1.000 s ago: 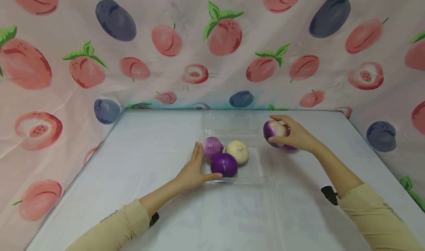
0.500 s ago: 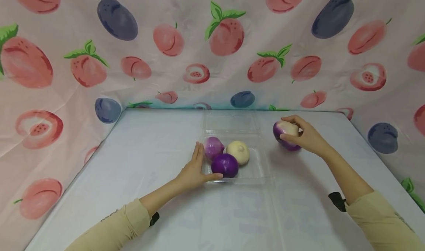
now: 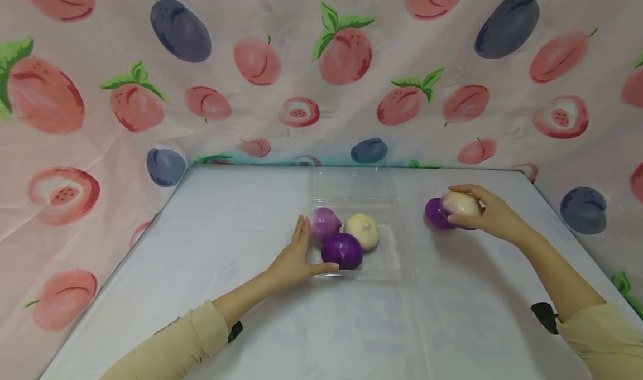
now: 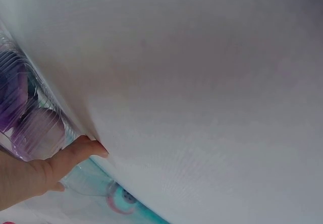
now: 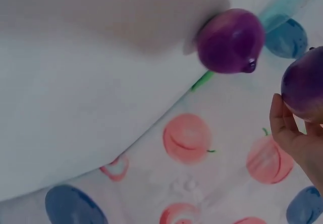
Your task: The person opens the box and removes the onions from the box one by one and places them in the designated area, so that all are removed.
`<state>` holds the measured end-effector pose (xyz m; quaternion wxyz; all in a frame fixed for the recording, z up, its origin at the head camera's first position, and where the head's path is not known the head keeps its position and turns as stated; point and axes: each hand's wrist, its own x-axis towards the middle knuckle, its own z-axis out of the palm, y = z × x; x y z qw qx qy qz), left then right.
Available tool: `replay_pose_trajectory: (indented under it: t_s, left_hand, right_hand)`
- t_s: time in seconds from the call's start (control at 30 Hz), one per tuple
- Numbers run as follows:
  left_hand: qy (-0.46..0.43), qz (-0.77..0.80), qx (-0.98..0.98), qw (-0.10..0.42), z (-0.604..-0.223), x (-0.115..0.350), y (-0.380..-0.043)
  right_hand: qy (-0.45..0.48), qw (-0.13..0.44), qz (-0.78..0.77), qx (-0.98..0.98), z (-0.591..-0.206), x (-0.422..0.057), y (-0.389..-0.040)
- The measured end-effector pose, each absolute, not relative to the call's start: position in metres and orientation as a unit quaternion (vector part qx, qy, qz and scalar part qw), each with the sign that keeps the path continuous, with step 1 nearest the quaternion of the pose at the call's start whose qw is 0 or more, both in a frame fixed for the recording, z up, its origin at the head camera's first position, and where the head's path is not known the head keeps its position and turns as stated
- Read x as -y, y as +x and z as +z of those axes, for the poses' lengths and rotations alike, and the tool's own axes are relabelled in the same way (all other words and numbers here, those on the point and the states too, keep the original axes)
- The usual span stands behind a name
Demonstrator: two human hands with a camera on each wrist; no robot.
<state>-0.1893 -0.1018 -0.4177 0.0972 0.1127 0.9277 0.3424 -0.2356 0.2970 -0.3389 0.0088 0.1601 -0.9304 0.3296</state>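
My right hand [image 3: 494, 215] grips a white and purple onion [image 3: 460, 203] right of the clear plastic box [image 3: 394, 257], fingers over its top and thumb on the near side. In the right wrist view, this held onion [image 5: 305, 85] is partly cut off. Close to it sits a dark purple onion [image 3: 436, 213] on the table. My left hand [image 3: 293, 260] touches the box's left side with straight fingers, its thumb along the front rim. Inside the box are a light purple onion [image 3: 324, 224], a white onion [image 3: 363, 231] and a deep purple onion [image 3: 342, 251].
The box's clear lid [image 3: 351, 184] lies folded back toward the rear. White cloth covers the table [image 3: 241, 218]. A fruit-print curtain [image 3: 281, 23] rises behind it and along both sides.
My right hand has moved rightward, away from the box, carrying the onion past the dark purple one, which now shows on its left. The left hand has stayed at the box.
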Motion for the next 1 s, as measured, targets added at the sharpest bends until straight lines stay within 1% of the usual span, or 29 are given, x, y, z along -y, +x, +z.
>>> replay_pose_trajectory:
  t_s: [0.1, 0.27, 0.47, 0.73, 1.0]
  left_hand:
    - [0.112, 0.338, -0.929, 0.100, -0.417, 0.101, -0.189]
    - [0.111, 0.335, -0.930, 0.101, -0.416, 0.101, -0.189]
    - [0.117, 0.343, -0.927, 0.099, -0.416, 0.101, -0.189]
    - [0.114, 0.344, -0.927, 0.101, -0.417, 0.101, -0.189]
    - [0.118, 0.343, -0.927, 0.099, -0.417, 0.101, -0.190]
  right_hand:
    - [0.171, 0.005, 0.308, 0.936, -0.342, -0.307, -0.234]
    - [0.180, -0.021, 0.286, 0.941, -0.343, -0.317, -0.233]
    - [0.171, -0.042, 0.269, 0.947, -0.344, -0.329, -0.233]
    - [0.162, -0.041, 0.241, 0.956, -0.352, -0.343, -0.245]
    - [0.158, -0.022, 0.235, 0.959, -0.361, -0.351, -0.256]
